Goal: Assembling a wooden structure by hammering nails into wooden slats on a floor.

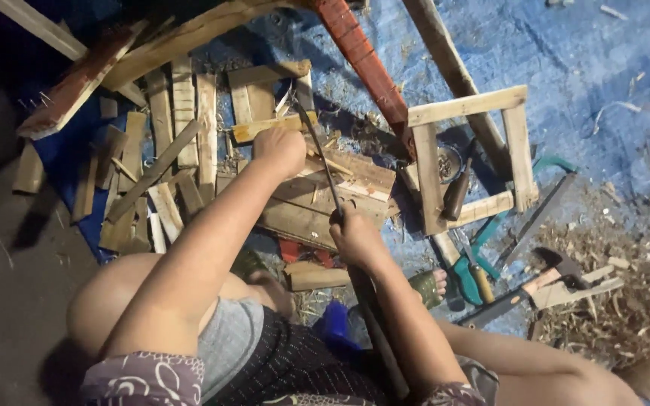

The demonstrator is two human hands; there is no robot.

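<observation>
The left hand point(280, 150) is closed around a short wooden strip point(265, 128), pinning it against the stacked planks point(317, 203) so it cannot shift. The right hand point(355, 237) is clenched on the handle of a long dark blade point(317, 150), angled onto that strip. All sits on the blue tarp point(581, 60), near its left edge.

A crumpled blue tarpaulin point(566, 60) covers the floor across the far and right side, strewn with wood chips. Near the right edge lies a heap of pale shavings point(626, 293). On the left, bare dark floor point(9, 301) shows in shadow. Light falls unevenly, brightest on the tarpaulin's right part.
</observation>
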